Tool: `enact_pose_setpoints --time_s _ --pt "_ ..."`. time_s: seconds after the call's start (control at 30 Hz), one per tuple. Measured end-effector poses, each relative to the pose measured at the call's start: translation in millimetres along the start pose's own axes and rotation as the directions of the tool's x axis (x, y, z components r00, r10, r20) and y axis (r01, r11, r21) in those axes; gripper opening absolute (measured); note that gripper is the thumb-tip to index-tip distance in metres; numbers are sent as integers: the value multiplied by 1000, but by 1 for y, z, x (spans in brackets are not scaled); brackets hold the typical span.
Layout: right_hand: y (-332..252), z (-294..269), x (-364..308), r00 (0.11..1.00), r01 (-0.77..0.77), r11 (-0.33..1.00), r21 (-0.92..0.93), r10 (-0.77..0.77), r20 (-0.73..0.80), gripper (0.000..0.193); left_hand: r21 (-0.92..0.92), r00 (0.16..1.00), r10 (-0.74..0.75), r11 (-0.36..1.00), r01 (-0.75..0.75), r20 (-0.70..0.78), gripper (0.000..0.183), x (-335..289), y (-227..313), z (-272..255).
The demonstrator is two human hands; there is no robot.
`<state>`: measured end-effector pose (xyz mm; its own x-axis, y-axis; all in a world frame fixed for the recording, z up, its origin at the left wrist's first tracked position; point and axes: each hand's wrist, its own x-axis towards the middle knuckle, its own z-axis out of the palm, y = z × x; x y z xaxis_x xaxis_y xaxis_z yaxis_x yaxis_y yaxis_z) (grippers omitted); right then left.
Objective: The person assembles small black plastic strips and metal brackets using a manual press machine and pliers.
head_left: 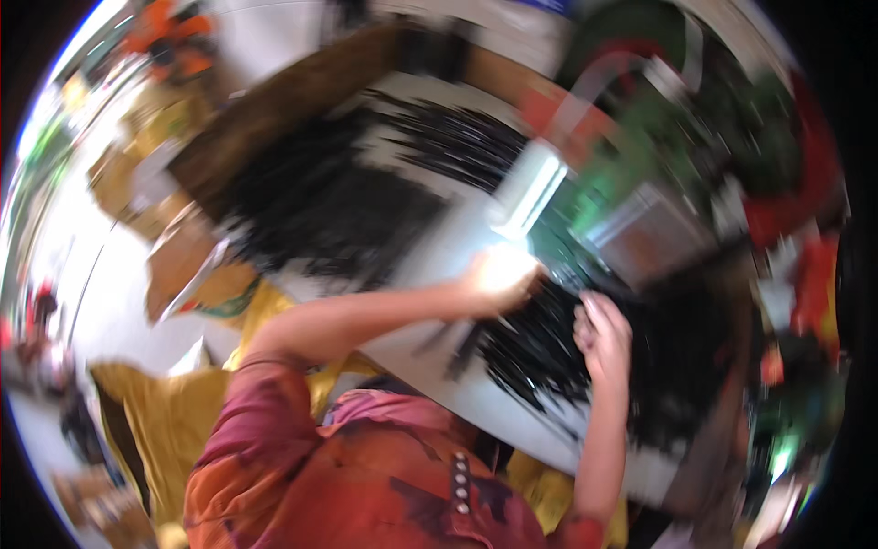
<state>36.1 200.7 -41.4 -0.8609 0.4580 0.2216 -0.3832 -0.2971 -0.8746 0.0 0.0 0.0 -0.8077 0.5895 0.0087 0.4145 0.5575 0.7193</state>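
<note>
My left hand (503, 279) is closed under the bright lamp (530, 192), at the near side of a green machine (631, 174). Glare washes out its fingers, and what they hold, if anything, does not show. A little to the right, my right hand (604, 334) has its fingers curled and the thumb pressed against them; I cannot make out anything in the grip. Between and below the hands lies a pile of thin black strips (535, 343) on the pale tabletop (430, 366). The whole picture is smeared by motion.
A large heap of black strips (329, 201) covers the table's left part, beside a brown wooden rim (283, 101). More dark strips (457, 142) lie behind. A grey box-like part (649, 238) fronts the machine. Yellow sacks (165, 430) stand to the left.
</note>
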Motion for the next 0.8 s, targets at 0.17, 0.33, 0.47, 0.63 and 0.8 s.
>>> enact_pose_setpoints --time_s 0.17,0.33,0.47,0.63,0.8 --pt "-60 -50 -19 914 -394 918 41 396 -92 9 -21 971 232 972 -233 -52 23 40 30 48" --pt "-56 -37 -10 929 -289 946 146 313 -195 8 -82 962 253 962 -262 -105 24 57 24 65" --pt "-57 -31 -17 906 -297 949 109 315 -281 9 -127 988 155 980 -155 -9 25 50 36 62" --pt "-53 -26 -18 928 -250 962 107 270 -256 10 -126 982 183 974 -188 -55 24 51 34 62" --pt "-51 -23 -16 937 -230 971 70 240 -254 10 -174 987 150 972 -158 -55 22 49 42 58"
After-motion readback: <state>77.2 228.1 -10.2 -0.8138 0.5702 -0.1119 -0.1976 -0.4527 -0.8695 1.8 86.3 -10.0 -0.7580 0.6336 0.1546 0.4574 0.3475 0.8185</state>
